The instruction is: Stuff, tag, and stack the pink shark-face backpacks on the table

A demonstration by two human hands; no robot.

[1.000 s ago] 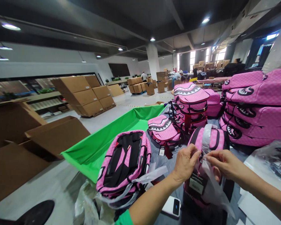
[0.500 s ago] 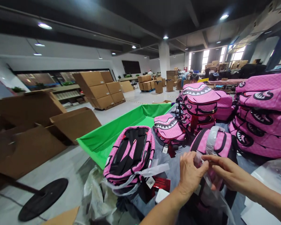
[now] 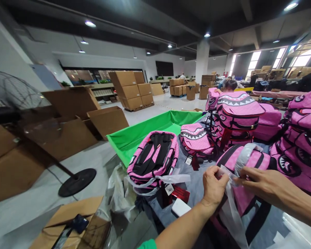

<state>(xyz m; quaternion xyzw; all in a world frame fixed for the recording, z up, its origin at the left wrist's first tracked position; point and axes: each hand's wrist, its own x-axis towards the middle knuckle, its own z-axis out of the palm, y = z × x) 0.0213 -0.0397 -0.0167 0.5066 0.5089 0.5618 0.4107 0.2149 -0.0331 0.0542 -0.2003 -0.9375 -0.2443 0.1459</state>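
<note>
A pink backpack with black trim (image 3: 263, 159) lies in front of me, its top handle wrapped in whitish plastic (image 3: 245, 157). My left hand (image 3: 214, 185) pinches a translucent plastic strip (image 3: 232, 211) between thumb and fingers at the near side of this backpack. Close to the wrapped handle, my right hand (image 3: 259, 181) has its fingers closed on the same strip, a short way from the left. The strip's loose length hangs down over the bag. To the left, another pink backpack (image 3: 153, 155) lies with its black straps up and plastic strip around its lower end.
A shark-mouth pink backpack (image 3: 198, 138) and stacked bags (image 3: 239, 112) stand beyond, with more at right. A green fabric bin (image 3: 142, 138), cardboard boxes (image 3: 131, 93) and a standing fan (image 3: 76, 181) are leftward. Behind the stack a person (image 3: 230, 84) touches a bag.
The view has swung left, bringing the fan and an open carton into sight. My right fingers have curled in tighter, and the strip hangs longer. Behind the stack, a person and another pink bag have appeared.
</note>
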